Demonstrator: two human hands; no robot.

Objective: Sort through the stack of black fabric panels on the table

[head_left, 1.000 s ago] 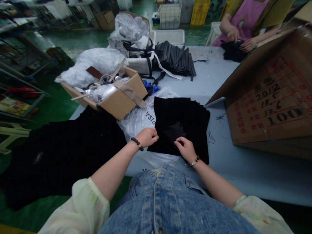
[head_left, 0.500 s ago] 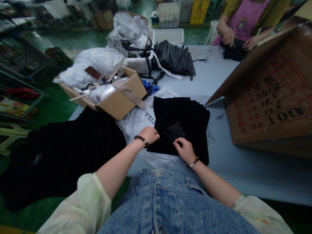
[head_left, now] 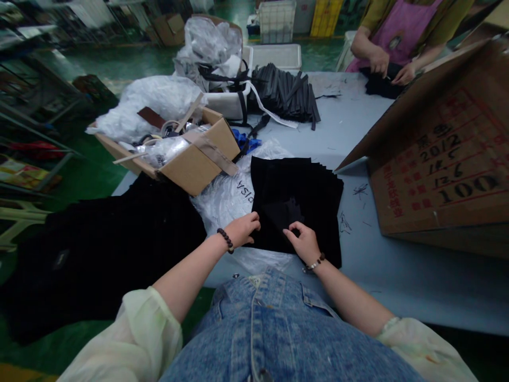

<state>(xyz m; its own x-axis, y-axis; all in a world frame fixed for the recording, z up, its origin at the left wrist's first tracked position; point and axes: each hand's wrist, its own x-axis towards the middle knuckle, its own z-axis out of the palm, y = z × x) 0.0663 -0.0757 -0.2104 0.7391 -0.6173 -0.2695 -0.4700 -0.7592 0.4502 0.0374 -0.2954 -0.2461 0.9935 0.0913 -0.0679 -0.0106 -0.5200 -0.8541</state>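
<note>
A stack of black cloth panels (head_left: 294,178) lies on the table in front of me, its right edges fanned out. On top rests a smaller dark grey cloth piece (head_left: 284,209). My left hand (head_left: 242,229) is at the stack's left edge, its fingers loosely bent and apart, with nothing visible in them. Thumb and forefinger of my right hand (head_left: 303,243) pinch the near right corner of the small cloth piece. Under the stack spreads a clear plastic bag (head_left: 222,199) with black lettering.
A carton of odds and ends (head_left: 199,164) stands left of the stack, a large printed carton (head_left: 441,175) right. Dark cloth (head_left: 107,249) is heaped at left. Grey strips (head_left: 284,98) lie farther back. Across the table (head_left: 353,116), a co-worker's hands (head_left: 379,61) handle black cloth.
My left hand's fingers have loosened from a closed grip at the stack's left edge, and the hand has shifted slightly nearer to me. My right hand has barely moved.
</note>
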